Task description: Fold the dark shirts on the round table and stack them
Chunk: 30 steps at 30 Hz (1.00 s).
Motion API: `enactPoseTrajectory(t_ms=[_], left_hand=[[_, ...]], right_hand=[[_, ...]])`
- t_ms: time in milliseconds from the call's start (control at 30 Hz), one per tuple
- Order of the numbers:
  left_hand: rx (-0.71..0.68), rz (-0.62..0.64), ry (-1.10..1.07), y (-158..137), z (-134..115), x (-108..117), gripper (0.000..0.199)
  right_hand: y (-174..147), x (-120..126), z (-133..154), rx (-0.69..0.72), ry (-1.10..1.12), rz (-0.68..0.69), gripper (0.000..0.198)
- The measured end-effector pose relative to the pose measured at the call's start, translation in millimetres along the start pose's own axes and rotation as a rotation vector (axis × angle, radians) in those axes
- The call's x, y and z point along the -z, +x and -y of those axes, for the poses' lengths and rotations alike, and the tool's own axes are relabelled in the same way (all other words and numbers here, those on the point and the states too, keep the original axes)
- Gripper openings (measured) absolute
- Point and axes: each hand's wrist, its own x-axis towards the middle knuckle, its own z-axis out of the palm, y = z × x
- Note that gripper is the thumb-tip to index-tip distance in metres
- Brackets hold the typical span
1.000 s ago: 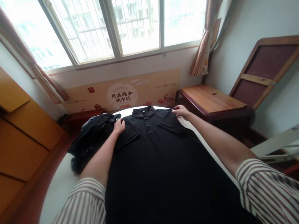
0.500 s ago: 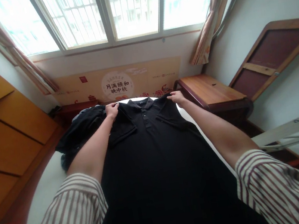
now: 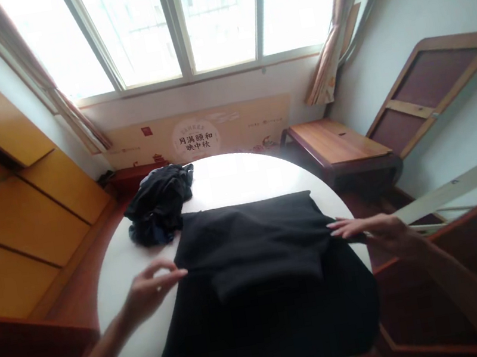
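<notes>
A black polo shirt [image 3: 263, 331] lies on a round white table [image 3: 247, 174], its upper part turned back toward me over the lower part. The flap near me is blurred. My left hand [image 3: 153, 285] pinches the folded part at its left edge, thumb and forefinger closed together. At the right edge, my right hand [image 3: 368, 229] has its fingertips on the same layer, with dark cloth under the fingers. The collar and buttons are out of sight, tucked beneath the turned-over layer.
A heap of dark clothes [image 3: 161, 203] sits at the table's far left. Beyond the table's right side stands a low wooden cabinet [image 3: 336, 139]. Yellow wooden cupboards [image 3: 8, 239] line the left, and a printed panel [image 3: 235, 128] runs below the window.
Both hands came back toward me from the far end, bringing the shirt's collar end over onto its lower part. The far half of the tabletop is now uncovered, and the view has shifted.
</notes>
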Motion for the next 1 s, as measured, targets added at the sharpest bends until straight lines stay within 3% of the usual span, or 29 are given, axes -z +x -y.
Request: enactPoseTrajectory(t_ms=[67, 133, 400, 533, 600, 633, 733, 800, 900, 1000], left_hand=[[-0.010, 0.128, -0.050, -40, -15, -7, 0.029], [-0.002, 0.189, -0.062, -61, -20, -13, 0.031], [0.097, 0.152, -0.114, -67, -21, -11, 0.033], [0.163, 0.236, -0.181, -75, -25, -9, 0.019], [0.266, 0.252, -0.210, -68, -18, -9, 0.014], [0.354, 0.200, -0.199, -61, -12, -10, 0.018], [0.704, -0.099, -0.097, -25, 21, -17, 0.033], [0.896, -0.203, -0.057, 2, 47, -23, 0.039], [1.064, -0.171, -0.019, 34, 76, -33, 0.046], [1.088, -0.100, 0.081, 48, 92, -41, 0.047]], right_hand=[[-34, -12, -9, 0.006, 0.124, 0.177, 0.019], [-52, -20, -16, -0.029, 0.181, 0.221, 0.021], [-59, -12, -13, 0.020, 0.148, 0.180, 0.023], [-62, -10, -1, -0.029, 0.154, 0.279, 0.028], [-54, -8, 5, -0.056, 0.164, 0.278, 0.031], [-47, -8, 7, -0.072, 0.175, 0.228, 0.032], [-10, -9, 6, -0.203, 0.211, -0.085, 0.044], [20, -14, 2, -0.354, 0.199, -0.258, 0.053], [56, -24, -6, -0.537, 0.145, -0.316, 0.056], [74, -32, -11, -0.619, 0.115, -0.306, 0.054]])
